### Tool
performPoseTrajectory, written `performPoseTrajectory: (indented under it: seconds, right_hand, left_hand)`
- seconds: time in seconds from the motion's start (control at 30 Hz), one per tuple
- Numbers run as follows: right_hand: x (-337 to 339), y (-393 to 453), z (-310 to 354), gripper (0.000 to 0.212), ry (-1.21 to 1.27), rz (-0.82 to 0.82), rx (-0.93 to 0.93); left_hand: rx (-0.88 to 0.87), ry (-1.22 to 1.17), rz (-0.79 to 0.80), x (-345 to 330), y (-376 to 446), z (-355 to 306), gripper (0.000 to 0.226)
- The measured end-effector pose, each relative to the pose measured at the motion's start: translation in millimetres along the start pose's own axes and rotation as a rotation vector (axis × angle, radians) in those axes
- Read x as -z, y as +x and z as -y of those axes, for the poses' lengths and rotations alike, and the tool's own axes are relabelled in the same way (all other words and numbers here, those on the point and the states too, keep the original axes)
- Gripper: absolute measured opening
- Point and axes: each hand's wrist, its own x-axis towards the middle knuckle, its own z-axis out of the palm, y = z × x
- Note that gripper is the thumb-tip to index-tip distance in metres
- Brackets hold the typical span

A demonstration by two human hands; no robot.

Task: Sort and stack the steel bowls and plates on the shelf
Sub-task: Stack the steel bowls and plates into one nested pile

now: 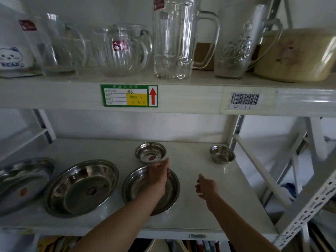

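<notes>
Several steel pieces lie on the white lower shelf. A large plate lies at the far left, with a second large plate beside it. A medium plate is in the middle. Behind it stands a small bowl, and another small bowl stands at the back right. My left hand reaches over the medium plate and its fingers curl on the far rim. My right hand hovers over bare shelf to the right of that plate, fingers loosely curled, holding nothing.
The shelf above holds glass jugs and mugs and a beige basin. Its front edge carries a green label and a barcode, and hangs low over the work area. Metal uprights stand at the back right.
</notes>
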Motion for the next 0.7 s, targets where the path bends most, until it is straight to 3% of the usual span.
performPoseTrajectory:
  seconds: [0.23,0.43,0.7]
  right_hand:
    - [0.6,7.1,1.1,0.04,-0.009,-0.012,-0.005]
    - [-3.1,11.6,0.2,0.043,-0.025,-0.044,-0.014]
    - [-23.0,21.1,7.9,0.043,-0.017,-0.084,-0.025]
  left_hand:
    - [-0.045,0.095,0.084,-2.4,54.2,-16.2,0.036]
    - [-0.039,0.198,-0.004,34.6,113.2,-35.0,0.025]
    - [-0.096,0.467,-0.025,75.7,168.1,-28.7,0.037]
